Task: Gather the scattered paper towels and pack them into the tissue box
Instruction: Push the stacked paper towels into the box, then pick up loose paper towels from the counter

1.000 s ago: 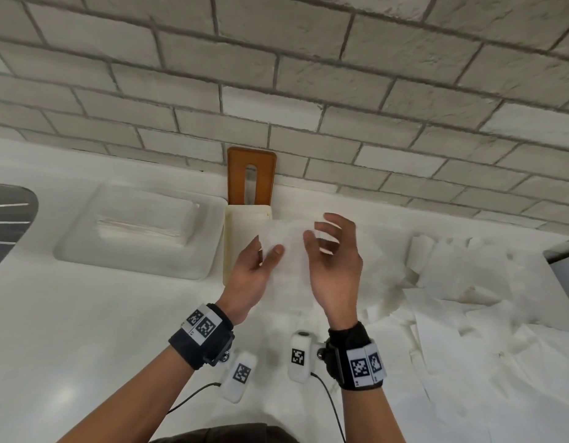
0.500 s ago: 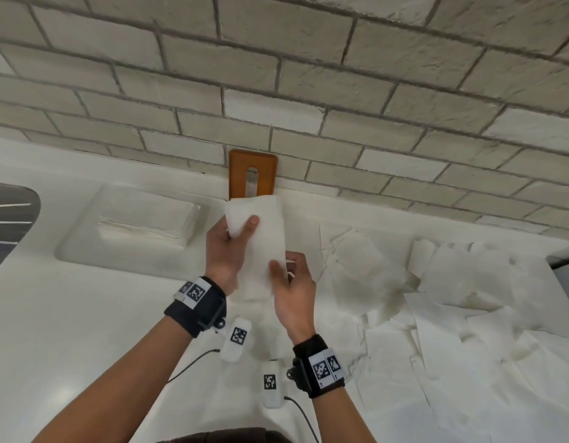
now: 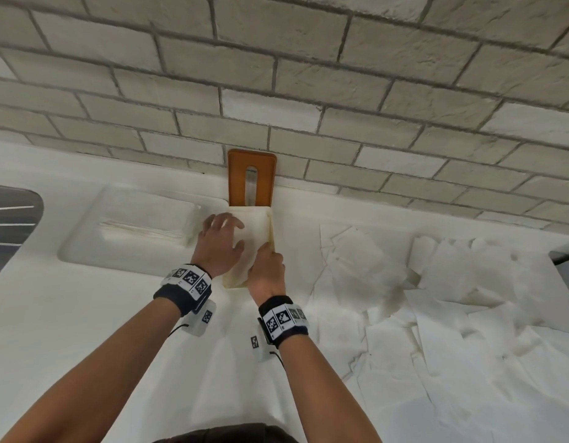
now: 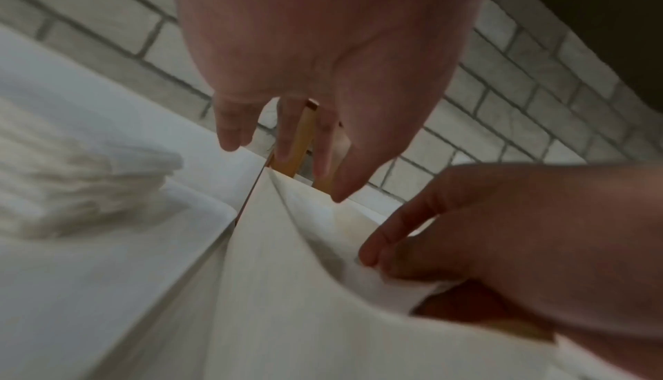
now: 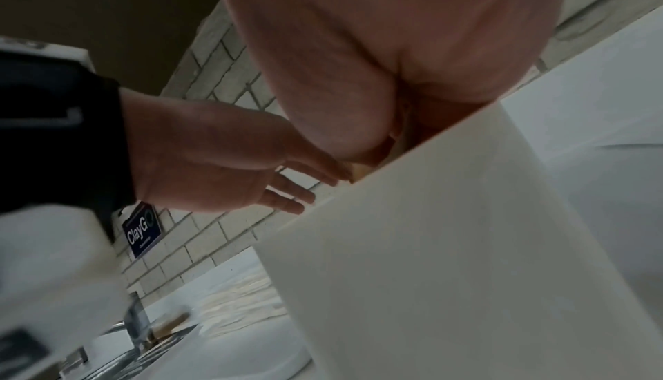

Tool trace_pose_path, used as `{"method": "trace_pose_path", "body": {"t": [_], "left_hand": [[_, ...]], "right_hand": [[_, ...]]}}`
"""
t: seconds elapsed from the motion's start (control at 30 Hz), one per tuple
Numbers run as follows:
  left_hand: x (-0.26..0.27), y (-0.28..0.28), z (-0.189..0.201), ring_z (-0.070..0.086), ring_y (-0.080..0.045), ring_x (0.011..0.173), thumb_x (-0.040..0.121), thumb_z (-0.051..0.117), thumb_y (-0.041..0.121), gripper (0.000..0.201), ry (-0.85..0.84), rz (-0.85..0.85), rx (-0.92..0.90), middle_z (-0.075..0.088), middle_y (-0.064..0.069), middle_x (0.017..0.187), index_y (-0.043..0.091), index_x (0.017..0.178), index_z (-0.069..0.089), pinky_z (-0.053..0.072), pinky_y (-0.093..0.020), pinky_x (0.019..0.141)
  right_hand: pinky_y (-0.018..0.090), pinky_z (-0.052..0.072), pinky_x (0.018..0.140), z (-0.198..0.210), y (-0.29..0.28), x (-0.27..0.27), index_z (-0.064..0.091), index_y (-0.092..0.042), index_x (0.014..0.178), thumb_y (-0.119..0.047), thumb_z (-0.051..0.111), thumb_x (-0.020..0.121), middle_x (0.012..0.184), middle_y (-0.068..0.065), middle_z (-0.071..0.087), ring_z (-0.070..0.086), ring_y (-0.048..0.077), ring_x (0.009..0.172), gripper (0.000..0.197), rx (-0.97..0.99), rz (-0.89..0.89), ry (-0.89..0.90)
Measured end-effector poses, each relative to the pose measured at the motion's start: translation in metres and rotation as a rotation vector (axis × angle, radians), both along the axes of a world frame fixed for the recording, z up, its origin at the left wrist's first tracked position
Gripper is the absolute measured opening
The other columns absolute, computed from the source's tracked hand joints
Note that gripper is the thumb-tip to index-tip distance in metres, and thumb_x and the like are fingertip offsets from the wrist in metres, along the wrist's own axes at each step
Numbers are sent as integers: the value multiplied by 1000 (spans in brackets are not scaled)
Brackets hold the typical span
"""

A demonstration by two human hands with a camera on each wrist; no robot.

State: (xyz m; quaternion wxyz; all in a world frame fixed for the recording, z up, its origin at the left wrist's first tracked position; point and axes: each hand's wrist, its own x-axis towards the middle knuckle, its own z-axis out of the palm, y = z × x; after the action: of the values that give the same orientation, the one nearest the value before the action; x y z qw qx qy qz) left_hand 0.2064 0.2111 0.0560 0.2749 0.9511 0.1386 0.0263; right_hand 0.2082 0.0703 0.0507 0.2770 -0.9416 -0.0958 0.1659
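Observation:
The cream tissue box [image 3: 271, 231] lies open at the wall, its orange lid [image 3: 236, 174] standing upright behind it. A folded white paper towel [image 3: 256, 238] lies in the box. My left hand [image 3: 220, 243] is spread over the towel's far end with its fingers straight [image 4: 283, 142]. My right hand [image 3: 267, 270] is at the box's near right corner and pinches a fold of the towel [image 4: 287, 272]. In the right wrist view the box wall [image 5: 448, 244] hides my right fingertips. Many loose paper towels [image 3: 452, 298] lie scattered on the counter to the right.
A shallow white tray [image 3: 85, 251] left of the box holds a neat stack of towels [image 3: 142, 228]. A dark sink [image 3: 8, 219] sits at the far left. The brick wall stands right behind the box. A dark edge [image 3: 564, 257] bounds the counter at right.
The towel, held up between both hands a second ago, was folded narrow and lowered into the box. My left hand let go of its top and now spreads over it.

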Motion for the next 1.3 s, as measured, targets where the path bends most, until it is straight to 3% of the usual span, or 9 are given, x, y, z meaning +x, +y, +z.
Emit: {"method": "trace_pose_path", "body": {"t": [0.17,0.3,0.43,0.6,0.8,1.0,1.13,1.23,1.3], "left_hand": [[6,-9,-1,10,-43,160,96,60,64,80,427,-244,284,24,2,174,36,164,28,10,-67,126],[9,-9,-14,2,-46,160,76,68,84,112,544,-311,305,9,5,176,43,166,15,3,-74,125],[0,-12,-7,-2,-43,162,87,73,66,96,443,-246,247,14,5,176,38,164,25,2,-69,127],[-27,-34,2,21,-29,159,100,66,38,52,-4,-136,34,43,3,161,29,148,48,29,-52,127],[-59,-70,21,59,-21,125,98,72,25,31,-226,-162,-140,68,-1,128,20,127,64,50,-32,103],[-65,-90,26,64,-4,113,104,65,37,23,-230,-218,-283,72,15,119,22,121,68,51,-26,99],[-58,-107,38,65,3,110,97,51,74,49,-101,-171,-451,72,17,112,30,114,63,52,-24,96],[-54,-124,53,69,-1,94,97,50,75,41,-39,-139,-674,74,14,95,36,103,63,53,-27,94],[-54,-135,60,70,-3,112,100,53,68,37,-78,-96,-892,77,16,116,40,122,65,53,-25,103]], "right_hand": [[39,53,103,20,-13,-7,44,-3,148,-10,47,111,137,20,60,64,34,121,38,-72,62,1],[37,56,89,51,-66,17,62,-20,129,-23,52,107,108,9,74,67,29,99,25,51,-26,-194],[41,53,97,30,-145,85,61,-24,125,-40,68,97,123,8,71,66,35,117,34,-57,-215,-151],[50,54,103,-20,-211,121,51,-20,137,-45,84,79,140,12,51,62,39,122,71,-386,-118,83],[47,50,94,-43,-222,109,56,-11,121,-17,57,99,127,16,61,60,42,112,22,-356,-173,-91],[48,51,102,8,-221,84,57,-12,143,-25,63,108,128,20,73,61,44,129,38,61,-249,-187],[46,64,85,74,-205,27,59,-30,124,-27,72,105,105,2,81,78,24,97,24,615,-212,-112],[38,63,78,101,-194,-8,55,-28,126,-19,72,105,103,7,81,76,22,89,28,888,-210,-41],[38,63,79,92,-190,-19,54,-26,127,-20,70,106,103,9,80,75,22,90,27,942,-253,-46]]}}
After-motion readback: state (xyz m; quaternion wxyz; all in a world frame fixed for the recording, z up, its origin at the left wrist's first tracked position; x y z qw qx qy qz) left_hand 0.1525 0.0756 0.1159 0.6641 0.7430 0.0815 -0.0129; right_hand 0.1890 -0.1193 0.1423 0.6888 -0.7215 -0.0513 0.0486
